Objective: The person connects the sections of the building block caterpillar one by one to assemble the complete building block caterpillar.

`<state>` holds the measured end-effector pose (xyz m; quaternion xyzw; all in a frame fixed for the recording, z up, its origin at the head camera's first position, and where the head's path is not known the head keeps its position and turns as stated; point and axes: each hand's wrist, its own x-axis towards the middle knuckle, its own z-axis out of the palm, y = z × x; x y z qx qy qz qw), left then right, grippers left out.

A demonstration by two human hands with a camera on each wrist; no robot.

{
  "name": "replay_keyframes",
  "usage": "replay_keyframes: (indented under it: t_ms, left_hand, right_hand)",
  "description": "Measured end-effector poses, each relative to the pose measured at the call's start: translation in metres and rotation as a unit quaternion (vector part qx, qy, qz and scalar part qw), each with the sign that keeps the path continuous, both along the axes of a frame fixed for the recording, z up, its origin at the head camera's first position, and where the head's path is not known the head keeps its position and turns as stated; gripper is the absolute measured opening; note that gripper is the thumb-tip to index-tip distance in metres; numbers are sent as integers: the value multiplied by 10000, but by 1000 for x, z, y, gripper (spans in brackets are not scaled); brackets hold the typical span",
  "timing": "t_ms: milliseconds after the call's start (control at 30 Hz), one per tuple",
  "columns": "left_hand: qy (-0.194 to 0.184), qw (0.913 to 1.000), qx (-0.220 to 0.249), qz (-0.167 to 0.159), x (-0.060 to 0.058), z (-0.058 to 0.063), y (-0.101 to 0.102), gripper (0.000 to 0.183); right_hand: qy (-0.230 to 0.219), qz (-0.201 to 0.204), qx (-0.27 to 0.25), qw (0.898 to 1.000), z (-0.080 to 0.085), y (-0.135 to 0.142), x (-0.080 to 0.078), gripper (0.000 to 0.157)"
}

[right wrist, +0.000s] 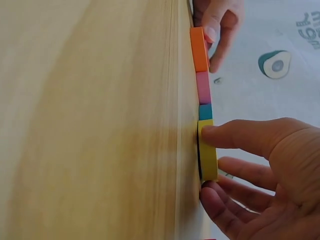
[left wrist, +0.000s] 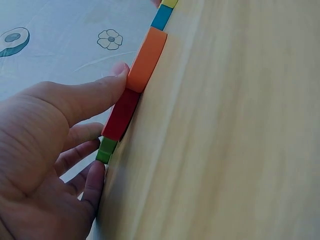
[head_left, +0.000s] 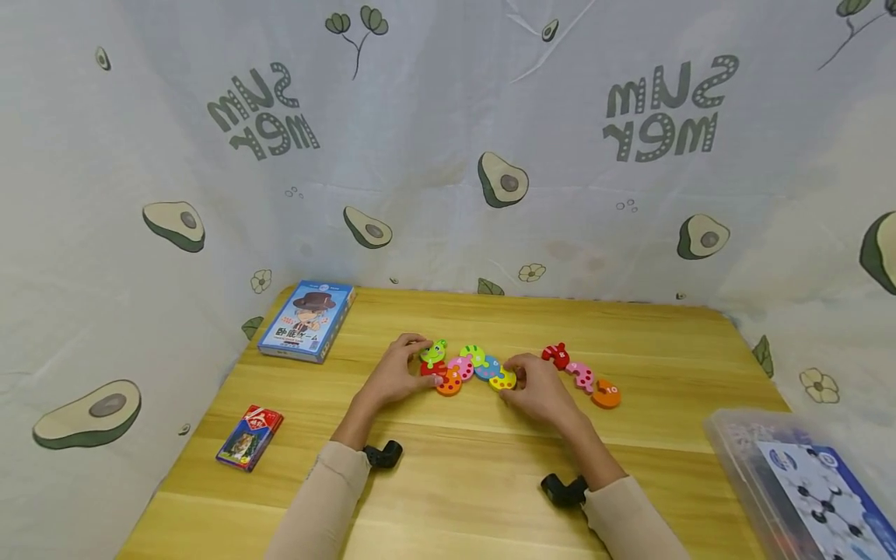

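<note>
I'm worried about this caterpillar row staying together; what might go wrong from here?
The left hand spans the green head and the orange piece by its thumb, so an uneven squeeze might separate that end. The right hand grips the yellow piece at the other end; a tug could bend the row. The red piece near that hand could perhaps get knocked.

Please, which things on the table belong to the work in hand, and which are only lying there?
In the work:
Row of coloured pieces, touched by left fingers and right fingers
Red piece, pink piece and orange piece to its right, apparently same set

Only lying there:
Blue box with hatted figure
Small red pack
Clear plastic box at right
</note>
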<state>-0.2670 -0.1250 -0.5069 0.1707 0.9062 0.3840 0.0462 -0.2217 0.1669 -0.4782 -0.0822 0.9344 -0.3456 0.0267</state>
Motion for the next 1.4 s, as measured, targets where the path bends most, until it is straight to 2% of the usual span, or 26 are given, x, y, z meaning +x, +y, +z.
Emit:
replay_keyframes:
  t_ms: [233, 467, 733, 933, 1167, 1267, 1400]
  left_hand:
    - [27, 9999, -114, 31, 1, 4, 3, 72]
    - [-67, 9994, -306, 171, 5, 8, 10, 82]
    - [-30, 9984, -493, 289, 8, 11, 18, 87]
    - [-98, 9976, -567, 386, 7, 13, 20, 86]
    - [-138, 9982, -463, 351, 5, 13, 18, 86]
    - [-154, 9983, -483, 296, 6, 14, 17, 86]
    - [-179, 9984, -505, 206, 7, 14, 15, 86]
  right_hand:
    - [-26, 26, -33, 10000, 0, 1, -1, 43]
    - [-163, 7, -341, 9993, 2, 10, -1, 46]
    - [164, -82, -290, 9994, 7, 39, -9, 42]
    - [307, -249, -255, 9989, 10, 61, -18, 47]
    - [-24, -575, -105, 9983, 13, 82, -26, 62]
    - [-133, -545, -111, 9984, 12, 89, -29, 67]
    - [-68, -289, 62, 9995, 8, 96, -32, 70]
